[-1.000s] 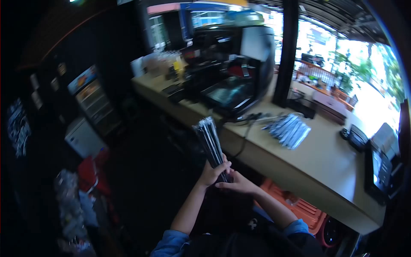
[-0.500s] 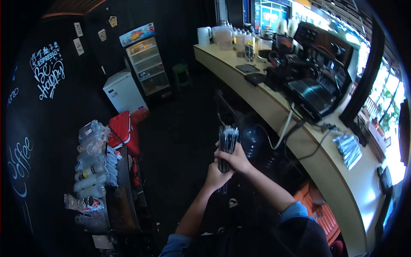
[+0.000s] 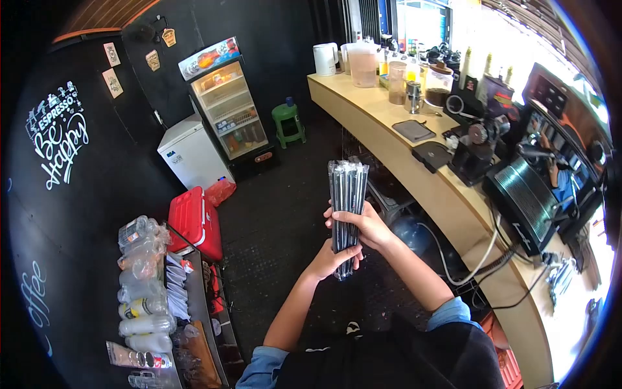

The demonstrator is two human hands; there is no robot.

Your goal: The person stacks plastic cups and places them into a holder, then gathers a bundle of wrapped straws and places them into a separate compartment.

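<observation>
A long counter (image 3: 389,139) is seen along the right, with a red cooler (image 3: 194,220) on the floor to the left. A wrapped bundle of black straws (image 3: 347,204) is held upright in mid-air, off the counter's front edge, clamped near its lower end between the right hand (image 3: 363,227) above and the left hand (image 3: 334,258) below. With only the bottom gripped, the tall top could tip, or straws could slide out of the wrap onto the floor.

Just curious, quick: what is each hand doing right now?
Left hand: closed on the lower end of the pack of black straws.
Right hand: closed around the pack's middle.
</observation>
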